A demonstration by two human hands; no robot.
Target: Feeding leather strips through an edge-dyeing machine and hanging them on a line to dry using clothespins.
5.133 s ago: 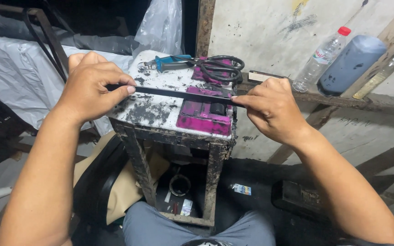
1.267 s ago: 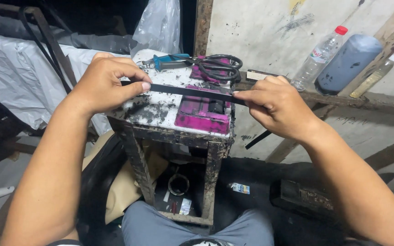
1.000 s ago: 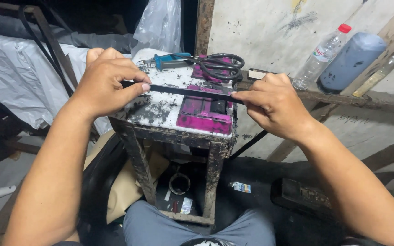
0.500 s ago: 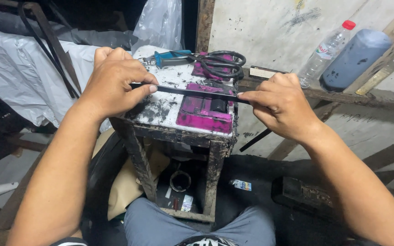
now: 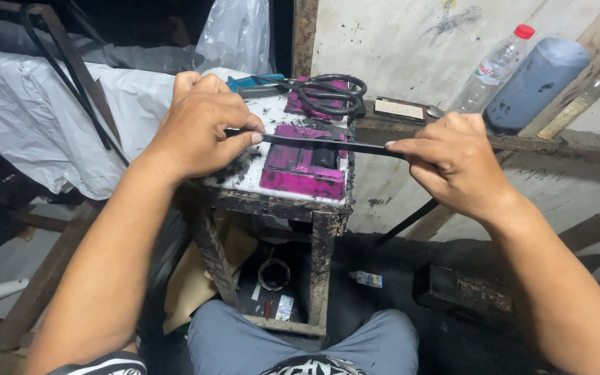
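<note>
A thin black strip stretches level across a small, dirty stand with a white and magenta top. My left hand pinches the strip's left end over the stand's top. My right hand grips the strip to the right of the stand, and the strip's loose tail hangs down below that hand. Black scissors and a teal-handled tool lie at the far edge of the stand's top.
A clear plastic bottle with a red cap, a dark blue jug and a small box sit on a wooden ledge against the wall at right. White plastic sheeting lies at left. My knees are below the stand.
Both hands keep hold of the strip. The left hand has shifted slightly right along the stand's top, and the view has moved a little.
</note>
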